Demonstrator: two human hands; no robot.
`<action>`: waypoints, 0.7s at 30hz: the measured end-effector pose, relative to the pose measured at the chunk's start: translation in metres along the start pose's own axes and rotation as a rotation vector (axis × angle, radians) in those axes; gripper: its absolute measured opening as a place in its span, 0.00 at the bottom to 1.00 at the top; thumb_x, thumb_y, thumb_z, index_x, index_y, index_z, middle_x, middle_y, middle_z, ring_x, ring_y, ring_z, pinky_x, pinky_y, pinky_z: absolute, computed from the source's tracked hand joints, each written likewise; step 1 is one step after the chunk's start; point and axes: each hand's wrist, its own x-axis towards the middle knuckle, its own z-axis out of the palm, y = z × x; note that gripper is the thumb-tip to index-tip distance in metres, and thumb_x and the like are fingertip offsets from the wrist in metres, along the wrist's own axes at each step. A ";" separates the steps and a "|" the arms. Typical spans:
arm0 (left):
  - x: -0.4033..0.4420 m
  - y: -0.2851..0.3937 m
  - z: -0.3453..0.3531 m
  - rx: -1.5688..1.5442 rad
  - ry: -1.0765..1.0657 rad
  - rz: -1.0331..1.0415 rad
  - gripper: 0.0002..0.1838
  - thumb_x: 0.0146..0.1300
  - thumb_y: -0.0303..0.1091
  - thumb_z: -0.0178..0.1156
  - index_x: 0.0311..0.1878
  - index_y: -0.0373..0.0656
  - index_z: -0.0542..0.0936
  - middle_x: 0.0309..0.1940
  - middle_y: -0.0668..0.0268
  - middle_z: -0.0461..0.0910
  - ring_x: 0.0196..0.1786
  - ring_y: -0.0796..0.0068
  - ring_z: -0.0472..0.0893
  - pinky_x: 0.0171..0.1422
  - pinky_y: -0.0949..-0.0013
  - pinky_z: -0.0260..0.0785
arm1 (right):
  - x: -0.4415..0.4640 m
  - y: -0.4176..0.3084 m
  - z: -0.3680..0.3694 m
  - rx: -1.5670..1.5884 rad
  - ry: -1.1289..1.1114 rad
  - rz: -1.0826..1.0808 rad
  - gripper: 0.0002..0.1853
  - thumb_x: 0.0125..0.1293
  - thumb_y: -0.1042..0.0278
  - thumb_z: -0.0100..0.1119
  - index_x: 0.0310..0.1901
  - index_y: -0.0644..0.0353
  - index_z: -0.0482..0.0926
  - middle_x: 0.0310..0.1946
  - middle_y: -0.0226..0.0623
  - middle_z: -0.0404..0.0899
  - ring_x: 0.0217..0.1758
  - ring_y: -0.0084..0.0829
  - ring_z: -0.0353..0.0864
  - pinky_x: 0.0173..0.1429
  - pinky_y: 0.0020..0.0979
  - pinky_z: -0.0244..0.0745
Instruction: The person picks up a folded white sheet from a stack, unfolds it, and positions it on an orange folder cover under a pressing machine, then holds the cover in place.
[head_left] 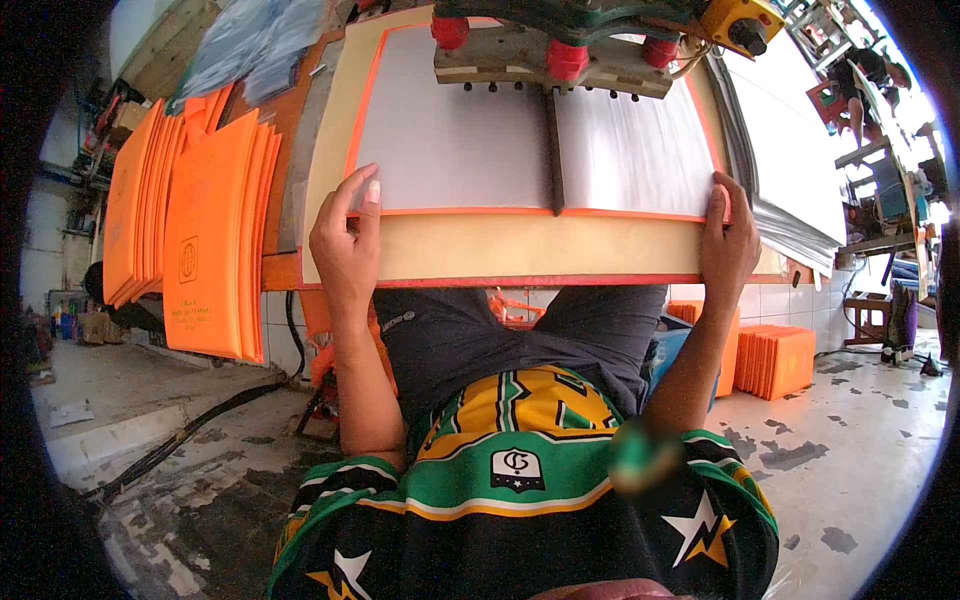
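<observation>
Open folder: an orange-edged open folder [455, 130] with pale, shiny sheet faces lies flat between the two hands, a dark strip [556, 150] running down its middle.
Left hand: the left hand [345, 235] is at the folder's near left corner, fingers bent, thumb and forefinger close together; whether they pinch the edge, I cannot tell.
Right hand: the right hand [731, 235] is at the near right corner, thumb beside the bent forefinger; its grip is also unclear.
Board: a cream board [500, 246] with a red near edge lies beneath the folder.
Machine: a metal bar [500, 62] with red knobs [567, 60] overhangs the folder's far part.
Left side: bright orange covers [215, 240] stand upright in rows.
Right side: a pile of white sheets [785, 130] lies beyond the right hand.
Floor: more orange folders [775, 362] stand packed together at right.
</observation>
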 end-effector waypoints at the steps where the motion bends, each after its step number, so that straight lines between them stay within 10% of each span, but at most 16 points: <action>1: 0.000 0.001 0.000 0.003 -0.001 0.001 0.19 0.84 0.42 0.61 0.66 0.41 0.87 0.63 0.56 0.90 0.67 0.62 0.86 0.72 0.61 0.75 | 0.000 -0.001 -0.001 -0.001 -0.018 0.018 0.19 0.87 0.47 0.53 0.65 0.45 0.86 0.58 0.42 0.92 0.57 0.47 0.92 0.59 0.48 0.84; 21: -0.001 0.001 0.000 0.002 -0.002 -0.019 0.19 0.84 0.42 0.61 0.66 0.41 0.87 0.62 0.57 0.90 0.66 0.63 0.87 0.70 0.62 0.76 | 0.000 0.003 0.002 -0.004 -0.002 -0.020 0.18 0.87 0.51 0.52 0.65 0.47 0.85 0.59 0.43 0.91 0.61 0.51 0.91 0.60 0.48 0.84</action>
